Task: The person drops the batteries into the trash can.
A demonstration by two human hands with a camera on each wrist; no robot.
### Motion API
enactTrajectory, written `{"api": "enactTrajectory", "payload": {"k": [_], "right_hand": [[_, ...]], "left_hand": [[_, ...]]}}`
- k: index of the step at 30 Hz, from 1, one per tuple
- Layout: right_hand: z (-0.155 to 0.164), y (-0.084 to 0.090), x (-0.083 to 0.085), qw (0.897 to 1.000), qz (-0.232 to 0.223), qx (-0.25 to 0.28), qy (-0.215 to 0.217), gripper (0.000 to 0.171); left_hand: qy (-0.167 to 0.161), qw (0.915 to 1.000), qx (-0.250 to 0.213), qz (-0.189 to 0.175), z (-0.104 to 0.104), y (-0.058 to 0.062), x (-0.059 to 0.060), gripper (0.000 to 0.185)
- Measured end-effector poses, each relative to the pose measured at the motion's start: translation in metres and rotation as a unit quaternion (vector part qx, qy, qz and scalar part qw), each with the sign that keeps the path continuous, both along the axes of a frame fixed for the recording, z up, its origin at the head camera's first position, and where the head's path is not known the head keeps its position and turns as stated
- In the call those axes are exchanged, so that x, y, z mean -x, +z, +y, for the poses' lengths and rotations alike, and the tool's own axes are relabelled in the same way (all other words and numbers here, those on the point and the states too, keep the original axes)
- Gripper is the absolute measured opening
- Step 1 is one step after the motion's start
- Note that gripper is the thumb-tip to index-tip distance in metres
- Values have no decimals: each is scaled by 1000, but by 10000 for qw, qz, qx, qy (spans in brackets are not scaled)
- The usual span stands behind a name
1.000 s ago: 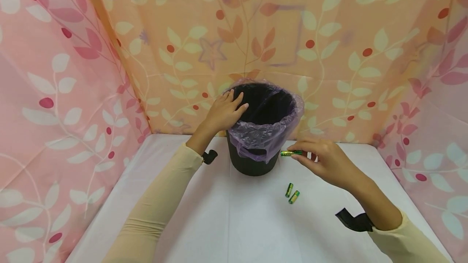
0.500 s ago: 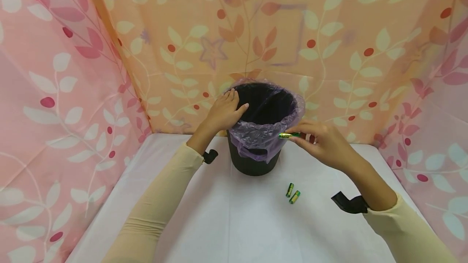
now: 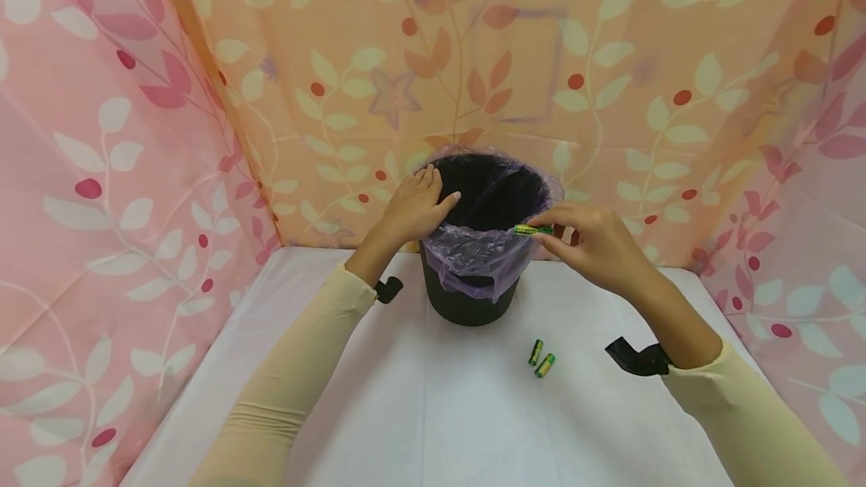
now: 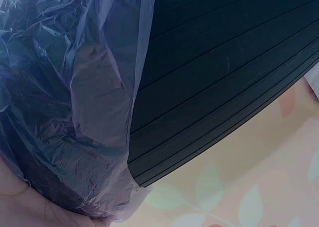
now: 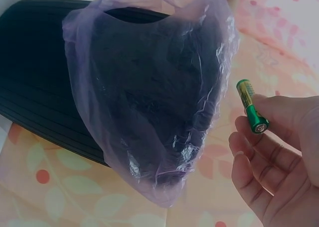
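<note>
Right hand (image 3: 598,246): thumb and fingertips pinched on one green battery (image 3: 533,229), held level, its free end pointing past the fingertips toward the bin. In the right wrist view the battery (image 5: 251,106) juts up from between thumb and forefinger; the remaining fingers (image 5: 259,179) curl loosely below it.

Black bin (image 3: 470,299): ribbed wall, upright, lined with a purple plastic bag (image 3: 473,250) folded over the rim. The held battery sits at the rim's near-right edge, just beyond the right fingertips.

Left hand (image 3: 413,209): laid on the bin's left rim over the bag, fingers together and nearly straight, thumb tip reaching over the opening.

Two loose batteries (image 3: 540,358): green, lying side by side on the white table (image 3: 419,412), below the right hand and well apart from its fingers.

Backdrop: leaf-patterned cloth (image 3: 135,134) beyond both hands.
</note>
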State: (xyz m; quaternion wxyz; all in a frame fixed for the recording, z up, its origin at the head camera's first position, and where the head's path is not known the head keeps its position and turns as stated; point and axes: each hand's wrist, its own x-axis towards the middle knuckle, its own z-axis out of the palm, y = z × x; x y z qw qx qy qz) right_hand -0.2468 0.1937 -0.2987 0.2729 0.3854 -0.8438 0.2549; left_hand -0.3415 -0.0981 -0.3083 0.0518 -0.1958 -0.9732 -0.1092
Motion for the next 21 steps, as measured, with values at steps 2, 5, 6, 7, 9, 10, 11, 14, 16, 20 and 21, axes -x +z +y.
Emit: {"api": "enactTrajectory", "payload": {"k": [2, 5, 6, 7, 9, 10, 11, 14, 16, 20, 21], "right_hand": [[-1, 1, 3, 10000, -24, -19, -91, 23], [-2, 2, 7, 9997, -78, -37, -224, 22], [-2, 2, 8, 9996, -97, -36, -273, 22], [-3, 2, 9, 9994, -116, -37, -316, 22], [-3, 1, 12, 9990, -130, -61, -420, 21], [-3, 0, 14, 9988, -128, -72, -465, 20], [-3, 0, 15, 9986, -134, -86, -506, 20], [-4, -2, 21, 9983, -142, -126, -553, 18], [-6, -2, 25, 9983, -146, -128, -541, 18], [-10, 0, 33, 9986, -156, -114, -497, 18], [-11, 0, 35, 9986, -161, -113, -497, 18]], "left_hand": [[-4, 10000, -9, -15, 0, 0, 0, 78], [8, 10000, 2, 15, 1, 0, 0, 78], [11, 10000, -2, 22, 1, 0, 0, 78], [10, 10000, 11, 37, 1, 0, 0, 78], [6, 10000, 1, 40, 1, -1, 0, 78], [-1, 10000, -8, 35, 1, -1, 0, 78], [-7, 10000, -14, 24, 1, -1, 0, 78], [-17, 10000, -44, 22, 1, -2, -1, 78], [-10, 10000, -59, 29, 1, -2, -1, 78], [12, 10000, -32, 11, 1, 0, -1, 78], [14, 10000, -27, 4, 1, 0, -1, 78]]}}
